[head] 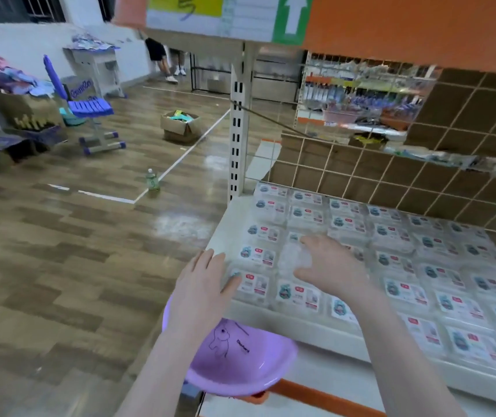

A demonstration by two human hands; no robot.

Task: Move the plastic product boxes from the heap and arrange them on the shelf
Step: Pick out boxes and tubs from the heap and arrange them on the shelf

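Several clear plastic product boxes (391, 236) with white, red and teal labels lie in neat rows on the white shelf (225, 233). My right hand (328, 266) grips one clear box (296, 257) between thumb and fingers in the second column, among the others. My left hand (204, 284) lies flat with straight fingers against the front-left corner box (254, 284) and the shelf's left edge. No heap of boxes is visible.
An empty purple plastic basin (240, 362) sits below the shelf front, under my left forearm. A wire grid backs the shelf. On the wood floor stand a bottle (152, 179), an open carton (180, 124) and a purple chair (90, 109). A person's legs show at the back.
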